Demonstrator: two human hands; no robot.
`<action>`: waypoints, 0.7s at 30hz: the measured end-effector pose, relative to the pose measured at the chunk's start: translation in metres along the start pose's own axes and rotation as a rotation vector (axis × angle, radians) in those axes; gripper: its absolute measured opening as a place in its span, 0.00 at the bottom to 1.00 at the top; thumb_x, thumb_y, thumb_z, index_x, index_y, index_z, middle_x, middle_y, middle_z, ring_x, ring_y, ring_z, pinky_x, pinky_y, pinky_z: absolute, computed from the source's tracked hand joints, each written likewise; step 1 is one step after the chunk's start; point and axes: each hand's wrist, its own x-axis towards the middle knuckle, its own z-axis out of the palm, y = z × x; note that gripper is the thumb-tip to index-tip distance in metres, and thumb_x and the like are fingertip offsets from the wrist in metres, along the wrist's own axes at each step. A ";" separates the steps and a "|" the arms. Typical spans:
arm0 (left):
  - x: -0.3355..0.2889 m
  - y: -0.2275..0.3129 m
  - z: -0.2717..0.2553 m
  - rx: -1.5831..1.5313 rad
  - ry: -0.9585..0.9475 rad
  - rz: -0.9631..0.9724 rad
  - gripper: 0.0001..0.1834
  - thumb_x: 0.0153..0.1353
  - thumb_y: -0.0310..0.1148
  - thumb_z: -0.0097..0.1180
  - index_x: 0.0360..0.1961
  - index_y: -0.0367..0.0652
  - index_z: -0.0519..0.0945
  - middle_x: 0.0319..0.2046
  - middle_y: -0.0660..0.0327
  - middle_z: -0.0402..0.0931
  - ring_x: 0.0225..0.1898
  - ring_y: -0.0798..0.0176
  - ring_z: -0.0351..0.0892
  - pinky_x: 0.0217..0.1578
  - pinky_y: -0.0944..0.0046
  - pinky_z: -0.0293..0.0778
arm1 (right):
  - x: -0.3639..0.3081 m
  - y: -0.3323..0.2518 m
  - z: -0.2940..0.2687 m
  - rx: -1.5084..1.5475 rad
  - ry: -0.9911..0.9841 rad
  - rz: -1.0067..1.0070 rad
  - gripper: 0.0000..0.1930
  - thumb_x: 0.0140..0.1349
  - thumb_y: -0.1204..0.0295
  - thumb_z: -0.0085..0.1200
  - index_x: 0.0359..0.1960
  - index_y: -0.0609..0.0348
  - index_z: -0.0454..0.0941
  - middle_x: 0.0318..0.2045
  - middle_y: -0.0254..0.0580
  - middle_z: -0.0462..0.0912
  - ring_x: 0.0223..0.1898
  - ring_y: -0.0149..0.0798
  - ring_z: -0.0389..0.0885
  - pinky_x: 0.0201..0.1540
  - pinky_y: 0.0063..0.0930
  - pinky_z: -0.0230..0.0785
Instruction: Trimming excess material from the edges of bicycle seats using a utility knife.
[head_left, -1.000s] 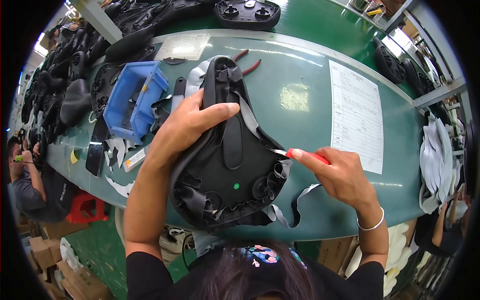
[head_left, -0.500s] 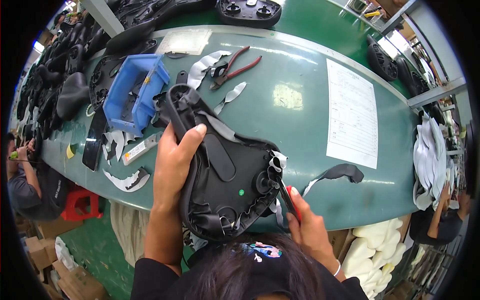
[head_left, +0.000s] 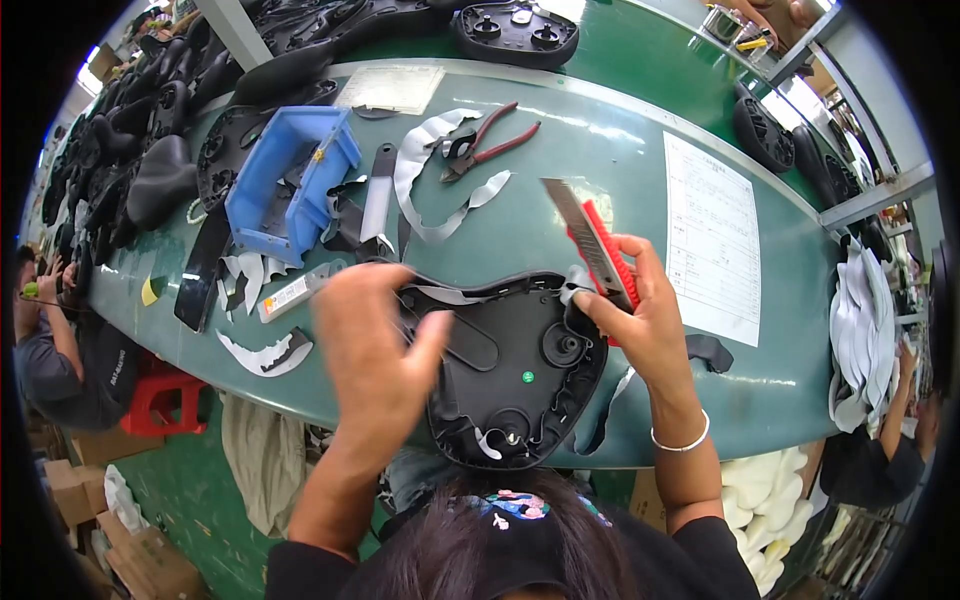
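Observation:
A black bike saddle lies underside up at the table's near edge, its cover edge folded and wrinkled round the rim. My right hand grips a red utility knife, its blade pointing up and left. The same hand's thumb presses near a loose grey flap of cover at the saddle's right side. My left hand, blurred by motion, hovers over the saddle's narrow end and hides it; thumb and fingers are spread apart. A thin dark strip hangs beside the saddle's right edge.
Beyond the saddle are a blue bin, red-handled pliers, a cutter and curled offcuts. A paper sheet lies at right. Black saddles are heaped at far left. Co-workers sit at both sides.
My left hand has let go of the saddle's narrow end, and the saddle has come down and turned. My right hand has raised the knife from the saddle's lower right edge.

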 end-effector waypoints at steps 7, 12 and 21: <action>0.019 0.041 0.050 -0.168 -0.375 0.321 0.11 0.54 0.36 0.58 0.21 0.43 0.72 0.20 0.62 0.73 0.29 0.57 0.70 0.33 0.57 0.64 | -0.027 -0.001 -0.035 -0.047 -0.233 -0.212 0.34 0.55 0.77 0.59 0.63 0.58 0.58 0.43 0.45 0.78 0.38 0.33 0.78 0.42 0.29 0.71; 0.023 0.038 0.044 -0.397 -0.470 0.238 0.19 0.56 0.33 0.56 0.13 0.39 0.64 0.14 0.59 0.64 0.25 0.58 0.61 0.33 0.59 0.56 | -0.049 0.016 -0.067 -0.460 -0.324 -0.286 0.36 0.53 0.79 0.58 0.65 0.56 0.58 0.35 0.44 0.78 0.29 0.43 0.76 0.34 0.32 0.70; 0.025 0.026 0.034 -0.881 -0.473 -0.189 0.14 0.59 0.32 0.53 0.17 0.39 0.73 0.17 0.62 0.71 0.24 0.67 0.67 0.30 0.66 0.63 | -0.056 0.016 -0.061 -0.860 -0.305 -0.457 0.30 0.52 0.75 0.61 0.60 0.52 0.69 0.19 0.37 0.69 0.17 0.39 0.69 0.19 0.32 0.61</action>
